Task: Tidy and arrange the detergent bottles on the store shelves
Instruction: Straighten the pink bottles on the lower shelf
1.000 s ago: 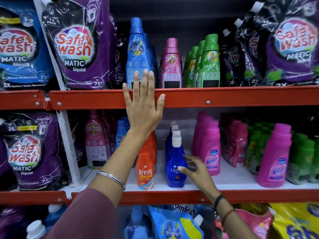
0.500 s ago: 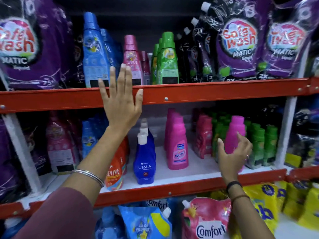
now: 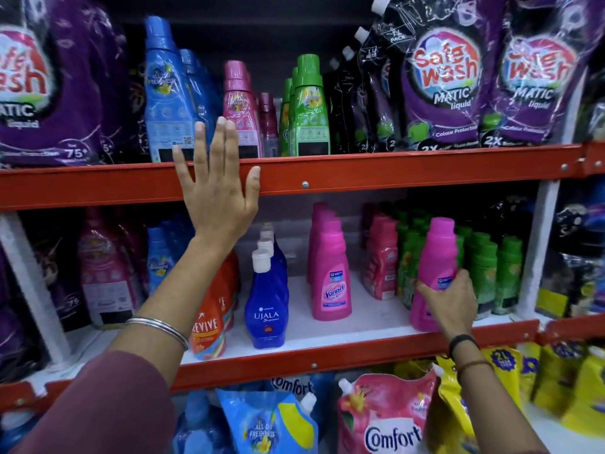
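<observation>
My right hand (image 3: 450, 303) grips the lower body of a lone pink Vanish bottle (image 3: 435, 257) that stands upright at the front of the middle shelf, right of centre. A row of matching pink Vanish bottles (image 3: 330, 273) stands to its left. Further left are a row of blue Ujala bottles (image 3: 266, 299) and orange Revive bottles (image 3: 209, 326). My left hand (image 3: 216, 188) lies flat with fingers spread against the red edge of the upper shelf (image 3: 360, 173), holding nothing.
Red-pink bottles (image 3: 379, 260) and green bottles (image 3: 484, 267) stand right behind the held bottle. The upper shelf carries blue, pink and green bottles and purple Safe Wash pouches (image 3: 445, 80). Comfort pouches (image 3: 386, 417) fill the shelf below. A white upright post (image 3: 532, 244) stands at right.
My right hand left the blue Ujala bottle, travelled right and closed around the lone pink bottle. My view swung right. The left hand stayed on the upper shelf edge.
</observation>
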Motion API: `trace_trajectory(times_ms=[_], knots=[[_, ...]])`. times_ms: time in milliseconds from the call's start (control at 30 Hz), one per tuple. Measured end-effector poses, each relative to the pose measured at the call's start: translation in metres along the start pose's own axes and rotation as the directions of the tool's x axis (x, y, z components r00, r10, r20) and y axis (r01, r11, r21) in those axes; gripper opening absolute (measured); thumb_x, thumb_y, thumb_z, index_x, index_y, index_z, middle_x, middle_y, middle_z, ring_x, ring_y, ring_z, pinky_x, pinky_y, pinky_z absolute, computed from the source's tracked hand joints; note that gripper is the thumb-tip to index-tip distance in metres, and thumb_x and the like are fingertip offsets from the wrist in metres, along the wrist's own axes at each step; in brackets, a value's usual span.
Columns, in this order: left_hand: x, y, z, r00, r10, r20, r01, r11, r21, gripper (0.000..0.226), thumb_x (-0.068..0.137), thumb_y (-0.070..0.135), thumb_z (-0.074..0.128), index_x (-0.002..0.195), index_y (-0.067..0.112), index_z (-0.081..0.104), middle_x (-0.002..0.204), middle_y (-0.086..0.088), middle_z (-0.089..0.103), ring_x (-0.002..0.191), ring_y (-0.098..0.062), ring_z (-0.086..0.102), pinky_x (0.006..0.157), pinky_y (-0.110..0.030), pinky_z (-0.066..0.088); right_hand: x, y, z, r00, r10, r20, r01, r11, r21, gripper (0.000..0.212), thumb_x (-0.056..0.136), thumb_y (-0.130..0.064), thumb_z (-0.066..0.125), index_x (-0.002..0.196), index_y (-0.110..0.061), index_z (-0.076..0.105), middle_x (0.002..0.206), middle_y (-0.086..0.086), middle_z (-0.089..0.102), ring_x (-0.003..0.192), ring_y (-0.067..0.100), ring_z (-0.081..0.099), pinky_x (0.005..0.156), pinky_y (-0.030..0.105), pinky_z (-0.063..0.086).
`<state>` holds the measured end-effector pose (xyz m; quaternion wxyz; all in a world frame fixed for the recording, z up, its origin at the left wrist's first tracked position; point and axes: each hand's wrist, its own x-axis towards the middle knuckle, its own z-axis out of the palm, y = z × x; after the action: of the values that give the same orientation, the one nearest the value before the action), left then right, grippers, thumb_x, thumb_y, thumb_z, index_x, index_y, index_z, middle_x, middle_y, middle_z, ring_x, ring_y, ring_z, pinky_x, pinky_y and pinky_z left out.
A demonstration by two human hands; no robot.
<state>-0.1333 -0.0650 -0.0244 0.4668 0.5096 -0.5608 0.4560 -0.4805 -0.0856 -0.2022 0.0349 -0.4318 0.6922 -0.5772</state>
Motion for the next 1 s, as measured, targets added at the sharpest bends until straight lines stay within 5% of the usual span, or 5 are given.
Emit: trace_trajectory(times_ms=[533, 1000], knots=[[-0.001, -0.002, 0.001, 0.999, 0.028, -0.025, -0.028, 1.000, -0.003, 0.061, 0.100, 0.048, 0.023, 0.151, 0.013, 0.020, 0.158, -0.004, 0.024, 0.147, -0.027, 0.016, 0.117, -0.053, 0.004, -0.079, -0.090, 0.041, 0.978, -0.116, 0.173, 0.121, 0.993, -0.015, 0.084, 0.058, -0.053, 0.082, 0.112, -0.004, 0.040, 0.110, 0.018, 0.058, 0.096, 0.036, 0.060, 0.070, 0.037, 0.043], [0.000, -0.002, 0.004, 0.998, 0.037, -0.047, -0.037, 0.999, -0.008, 0.060, 0.100, 0.047, 0.027, 0.150, 0.013, 0.023, 0.157, -0.003, 0.028, 0.146, -0.027, 0.020, 0.118, -0.049, 0.002, -0.106, -0.096, 0.067, 0.974, -0.076, 0.212, 0.107, 0.985, -0.136, 0.096, 0.057, -0.060, 0.079, 0.121, -0.003, 0.037, 0.119, 0.021, 0.056, 0.106, 0.038, 0.059, 0.081, 0.046, 0.049]])
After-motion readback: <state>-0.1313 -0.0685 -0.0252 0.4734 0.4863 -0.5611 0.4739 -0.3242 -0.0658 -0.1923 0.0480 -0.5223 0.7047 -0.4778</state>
